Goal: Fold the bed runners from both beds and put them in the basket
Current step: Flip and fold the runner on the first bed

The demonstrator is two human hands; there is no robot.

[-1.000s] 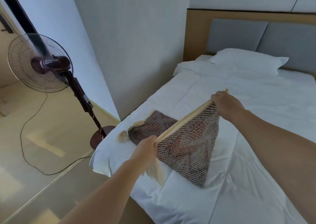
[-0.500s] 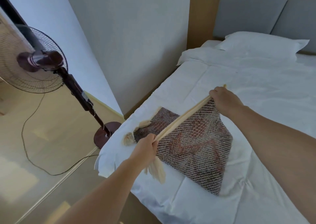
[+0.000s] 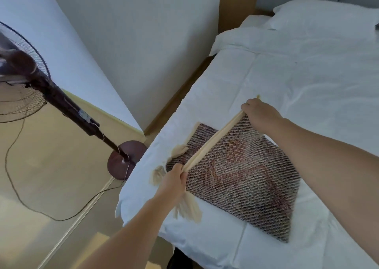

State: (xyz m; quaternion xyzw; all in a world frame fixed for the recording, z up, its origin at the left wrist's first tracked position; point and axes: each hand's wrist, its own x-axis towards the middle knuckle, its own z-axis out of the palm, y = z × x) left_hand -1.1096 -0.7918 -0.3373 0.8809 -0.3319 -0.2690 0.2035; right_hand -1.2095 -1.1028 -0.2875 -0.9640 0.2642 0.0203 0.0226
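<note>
Lowering is the word for the last second: the runner point(image 3: 242, 176), which hung as a steep triangle from its cream edge, now lies much flatter on the bed point(image 3: 307, 73), its dark patterned face spread toward the near right. I have the left hand point(image 3: 174, 180) clenched on the near end of that edge and the right hand point(image 3: 260, 114) clenched on the far end, fingers point(image 3: 249, 107) curled round the band. The band runs taut between them just above the cloth. I judge this to be one fold being laid down. The piece already looks doubled over, and at least one more fold seems needed before it is small enough to carry. The basket is nowhere in view, so I will have to look for it afterwards.

Tassels point(image 3: 187, 209) hang below my left wrist and more lie at the far-left corner; they could get trapped inside the fold. A fan point(image 3: 67, 106) stands on the floor just beside the bed's left edge, its cord point(image 3: 57, 220) looping across the floor, something to step round. A pillow point(image 3: 317, 14) sits well apart at the head of the bed, out of the way.
</note>
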